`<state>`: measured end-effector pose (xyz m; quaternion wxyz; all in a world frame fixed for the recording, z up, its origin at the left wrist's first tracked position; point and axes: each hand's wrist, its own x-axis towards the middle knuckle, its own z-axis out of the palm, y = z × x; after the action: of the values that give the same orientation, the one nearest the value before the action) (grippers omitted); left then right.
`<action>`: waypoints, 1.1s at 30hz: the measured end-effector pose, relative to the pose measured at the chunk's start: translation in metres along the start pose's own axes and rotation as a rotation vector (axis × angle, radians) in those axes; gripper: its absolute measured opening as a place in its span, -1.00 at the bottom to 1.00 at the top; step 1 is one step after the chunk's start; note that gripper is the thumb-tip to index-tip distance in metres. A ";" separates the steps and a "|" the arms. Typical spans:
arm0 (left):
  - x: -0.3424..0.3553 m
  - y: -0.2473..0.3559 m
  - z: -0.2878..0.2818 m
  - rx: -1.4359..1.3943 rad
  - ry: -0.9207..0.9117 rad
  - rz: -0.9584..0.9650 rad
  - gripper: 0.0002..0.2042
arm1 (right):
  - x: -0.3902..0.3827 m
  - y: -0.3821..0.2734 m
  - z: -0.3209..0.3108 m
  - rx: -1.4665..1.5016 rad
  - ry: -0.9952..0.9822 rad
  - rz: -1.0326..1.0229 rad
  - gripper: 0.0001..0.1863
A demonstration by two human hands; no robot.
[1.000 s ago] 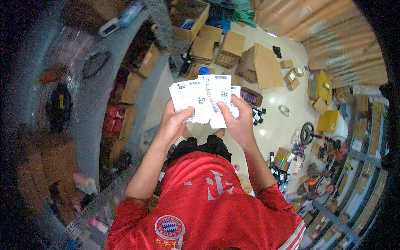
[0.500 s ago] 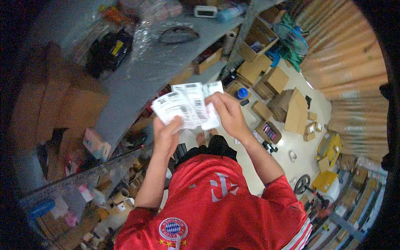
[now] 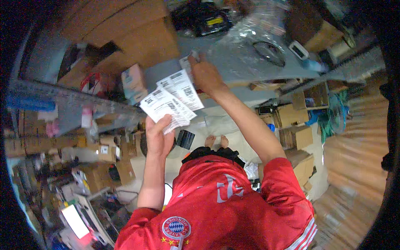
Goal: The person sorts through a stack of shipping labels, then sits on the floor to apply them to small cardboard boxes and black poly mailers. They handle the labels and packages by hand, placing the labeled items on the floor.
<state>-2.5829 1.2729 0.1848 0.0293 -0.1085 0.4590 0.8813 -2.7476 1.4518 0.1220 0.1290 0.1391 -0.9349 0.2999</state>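
Grey shelf top (image 3: 250, 71) spans 12 to 2 o'clock, cardboard boxes (image 3: 137, 37) on it at 11. Red jersey (image 3: 233, 208) fills 6 o'clock. Right hand (image 3: 206, 75) at 12 o'clock, stretched out over the shelf, fingers pinched on a single label slip (image 3: 186, 63) at the shelf edge. Left hand (image 3: 158, 135) near centre, slightly toward 9, fingers curled round a fanned stack of printed labels (image 3: 173, 100), thumb across the front. The two hands are apart.

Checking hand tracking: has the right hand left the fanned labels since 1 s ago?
Yes. The right hand has left the fanned labels, held by the left hand, and reached up to the grey shelf.
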 end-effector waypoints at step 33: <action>0.001 -0.019 -0.038 -0.200 0.129 -0.095 -0.48 | -0.070 -0.017 -0.079 1.166 -0.325 0.263 -0.87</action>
<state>-2.5751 1.2524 0.1479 0.0307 -0.1890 0.3638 0.9116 -2.6649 1.4988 0.1702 -0.1504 0.1143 -0.6342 0.7497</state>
